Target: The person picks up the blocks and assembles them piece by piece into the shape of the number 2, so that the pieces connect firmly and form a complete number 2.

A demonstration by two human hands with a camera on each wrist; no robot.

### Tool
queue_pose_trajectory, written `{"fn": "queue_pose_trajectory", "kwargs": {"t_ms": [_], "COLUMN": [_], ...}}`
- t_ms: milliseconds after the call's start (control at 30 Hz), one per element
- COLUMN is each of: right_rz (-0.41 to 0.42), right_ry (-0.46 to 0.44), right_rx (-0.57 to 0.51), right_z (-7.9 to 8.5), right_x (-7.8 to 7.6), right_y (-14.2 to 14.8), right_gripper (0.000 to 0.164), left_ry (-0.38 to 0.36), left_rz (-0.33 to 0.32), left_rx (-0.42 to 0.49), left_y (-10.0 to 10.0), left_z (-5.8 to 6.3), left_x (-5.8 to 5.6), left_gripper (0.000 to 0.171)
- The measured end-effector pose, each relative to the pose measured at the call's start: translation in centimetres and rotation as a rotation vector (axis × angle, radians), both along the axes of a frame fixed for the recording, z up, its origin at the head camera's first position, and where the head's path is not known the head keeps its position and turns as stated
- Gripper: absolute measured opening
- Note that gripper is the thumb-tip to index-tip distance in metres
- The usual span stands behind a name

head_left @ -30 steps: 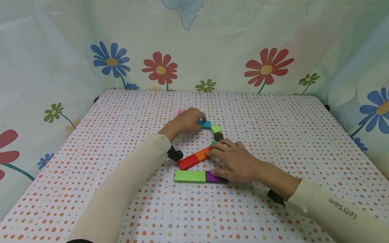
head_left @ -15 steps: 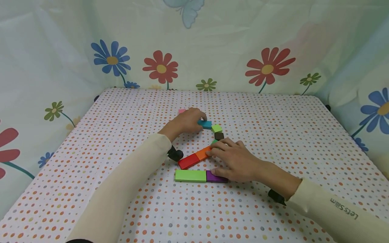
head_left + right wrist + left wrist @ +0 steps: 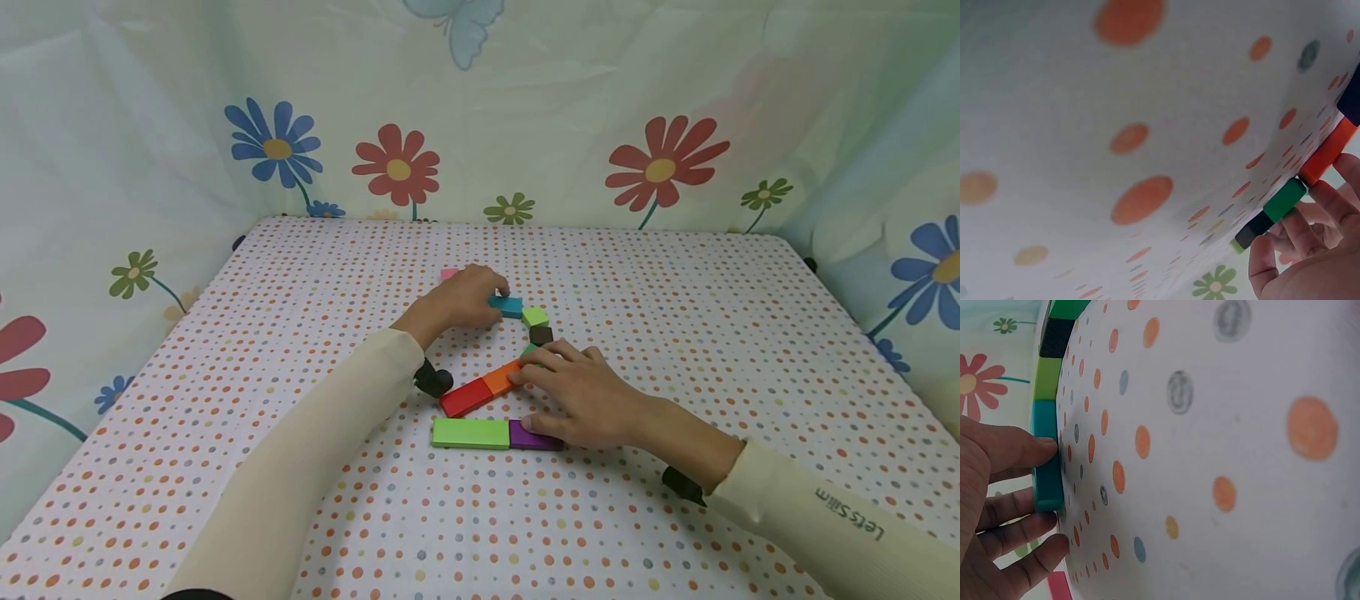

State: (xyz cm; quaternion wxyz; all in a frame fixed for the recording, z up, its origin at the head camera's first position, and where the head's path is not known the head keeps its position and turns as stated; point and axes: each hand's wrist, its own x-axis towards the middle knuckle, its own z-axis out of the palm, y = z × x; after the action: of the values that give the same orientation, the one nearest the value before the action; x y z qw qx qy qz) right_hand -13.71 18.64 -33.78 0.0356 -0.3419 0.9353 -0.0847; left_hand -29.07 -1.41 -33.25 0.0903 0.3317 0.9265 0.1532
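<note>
My left hand (image 3: 465, 298) pinches a blue block (image 3: 510, 307), thumb against its near side and a finger behind it, as the left wrist view (image 3: 1046, 469) shows. Touching the blue block's end is a small lime block (image 3: 536, 317), followed by a black block (image 3: 541, 335) and a green block (image 3: 1285, 200). From there an orange block (image 3: 501, 379) and a red block (image 3: 465, 397) slant toward the near left. My right hand (image 3: 588, 400) is spread, fingertips at the green and orange blocks and thumb on a purple block (image 3: 543, 437). That purple block abuts a long lime block (image 3: 470, 433).
Behind my left hand lies a pink block (image 3: 448, 274), mostly hidden in the head view. A dotted cloth (image 3: 712, 333) covers the table. A flower-printed curtain (image 3: 555, 108) encloses its back and sides. Black wrist mounts (image 3: 432, 380) hang beneath both wrists.
</note>
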Motion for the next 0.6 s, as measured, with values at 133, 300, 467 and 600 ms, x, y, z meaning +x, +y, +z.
{"fn": "queue_pose_trajectory", "kwargs": {"t_ms": [133, 300, 467, 600], "right_rz": [-0.003, -0.008, -0.013, -0.020], "right_ry": [-0.002, -0.005, -0.017, -0.032], "right_rx": [0.002, 0.007, 0.010, 0.018], "right_z": [0.03, 0.04, 0.06, 0.12], "right_x": [-0.04, -0.06, -0.07, -0.01], "right_y": [-0.02, 0.00, -0.10, -0.12], "right_gripper": [0.046, 0.047, 0.047, 0.048], "left_ry": [-0.006, -0.020, -0.050, -0.038], "left_rz": [0.010, 0.016, 0.034, 0.035], "left_rx": [0.002, 0.015, 0.028, 0.041], "left_y": [-0.01, -0.06, -0.36, -0.74], "left_z": [0.06, 0.13, 0.34, 0.70], "left_x": [-0.01, -0.05, -0.10, -0.20], "left_gripper": [0.039, 0.041, 0.045, 0.047]}}
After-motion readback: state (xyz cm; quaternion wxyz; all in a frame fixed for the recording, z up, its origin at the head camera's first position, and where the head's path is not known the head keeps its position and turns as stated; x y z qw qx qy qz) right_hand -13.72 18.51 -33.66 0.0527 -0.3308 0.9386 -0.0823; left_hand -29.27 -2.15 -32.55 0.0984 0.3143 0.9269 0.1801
